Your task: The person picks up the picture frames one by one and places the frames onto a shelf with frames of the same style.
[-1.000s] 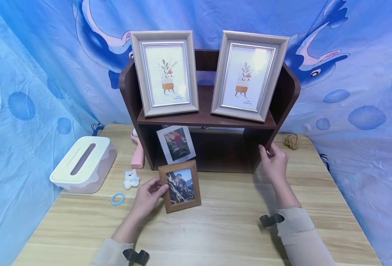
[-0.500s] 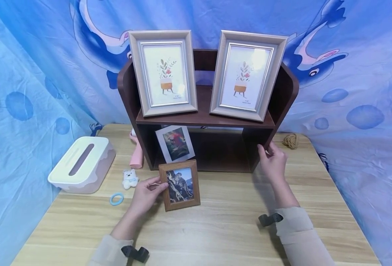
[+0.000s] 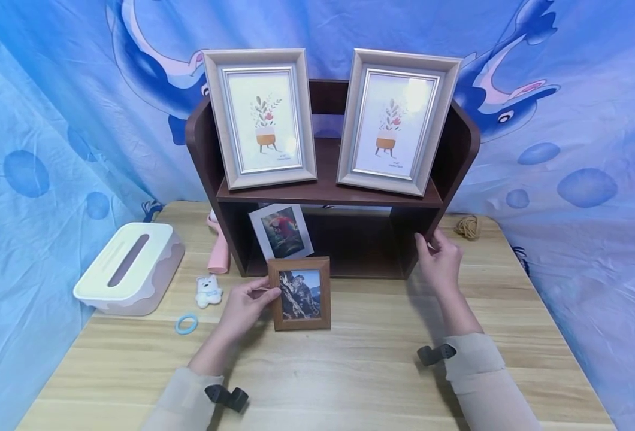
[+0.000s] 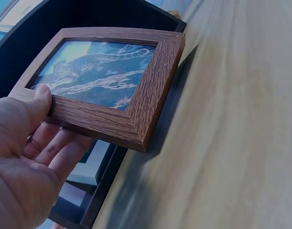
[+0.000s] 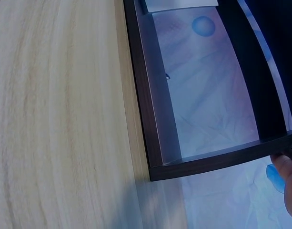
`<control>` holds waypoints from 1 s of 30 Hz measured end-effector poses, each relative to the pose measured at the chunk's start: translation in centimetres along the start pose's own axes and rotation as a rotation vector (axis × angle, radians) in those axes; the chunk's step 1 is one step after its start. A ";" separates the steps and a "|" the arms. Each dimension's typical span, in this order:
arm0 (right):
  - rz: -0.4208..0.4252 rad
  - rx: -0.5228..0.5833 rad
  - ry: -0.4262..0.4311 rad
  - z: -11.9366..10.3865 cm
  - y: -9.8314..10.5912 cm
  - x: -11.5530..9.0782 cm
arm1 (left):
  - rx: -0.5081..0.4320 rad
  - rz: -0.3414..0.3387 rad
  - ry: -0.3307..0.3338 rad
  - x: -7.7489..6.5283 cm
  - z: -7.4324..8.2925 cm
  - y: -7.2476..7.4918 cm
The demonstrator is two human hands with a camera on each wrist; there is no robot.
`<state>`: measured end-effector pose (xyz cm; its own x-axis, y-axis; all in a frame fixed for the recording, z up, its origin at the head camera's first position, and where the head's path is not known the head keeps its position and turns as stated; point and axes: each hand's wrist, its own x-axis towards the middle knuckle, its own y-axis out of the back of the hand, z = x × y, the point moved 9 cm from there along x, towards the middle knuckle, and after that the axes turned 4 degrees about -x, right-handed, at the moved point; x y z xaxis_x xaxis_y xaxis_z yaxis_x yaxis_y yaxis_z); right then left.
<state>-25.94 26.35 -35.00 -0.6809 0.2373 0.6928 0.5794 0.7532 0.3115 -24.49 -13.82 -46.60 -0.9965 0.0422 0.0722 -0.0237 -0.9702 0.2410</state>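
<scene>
My left hand (image 3: 244, 308) pinches the left edge of a brown wooden picture frame (image 3: 302, 323) with a leopard photo. In the left wrist view, the thumb lies on the face of the frame (image 4: 157, 81) and the fingers are underneath, with a shadow on the table beside it. My right hand (image 3: 441, 260) grips the right side panel of a dark brown shelf (image 3: 323, 193), thumb inside and fingers outside. Only part of that hand (image 5: 291, 181) shows in the right wrist view. A white picture frame (image 3: 257, 222) with a parrot photo leans in the lower compartment's left side.
Two large silver-beige frames (image 3: 309, 137) (image 3: 345, 143) stand on the upper shelf. Left of the shelf are a tissue box (image 3: 129, 263), a pink-handled item (image 3: 218, 254), a white bear figure (image 3: 208, 291) and a blue ring (image 3: 186, 324). A twine ball (image 3: 467, 227) lies at right.
My left hand has moved slightly right and up with the wooden frame, which has turned straighter and now looks shorter. My right hand keeps its grip on the shelf panel.
</scene>
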 end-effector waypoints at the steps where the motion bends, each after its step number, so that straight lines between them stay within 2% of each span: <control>1: 0.004 -0.007 0.006 -0.7 0.1 0.0 | -0.004 0.000 -0.010 0.2 0.2 -0.1; 2: 0.009 -0.012 0.010 -1.3 0.3 0.0 | -0.009 -0.004 -0.021 0.3 0.4 -0.3; 9: 0.016 -0.012 0.006 -1.3 0.4 0.1 | 0.005 -0.048 -0.120 1.5 1.8 -1.9; 17: 0.007 -0.005 -0.012 -1.0 0.2 0.0 | -0.013 -0.052 -0.181 3.0 2.7 -3.4; 24: 0.015 0.012 0.002 -0.7 0.1 0.1 | -0.056 -0.052 -0.161 4.7 3.4 -4.3; 30: 0.024 0.000 0.009 -0.8 0.1 0.0 | -0.038 -0.068 -0.127 6.5 3.8 -5.7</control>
<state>-25.52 25.96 -34.43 -0.6632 0.2496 0.7056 0.5954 0.7473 0.2952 -30.57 -7.09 -43.85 -0.9743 0.1354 0.1798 -0.0959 -0.9725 0.2124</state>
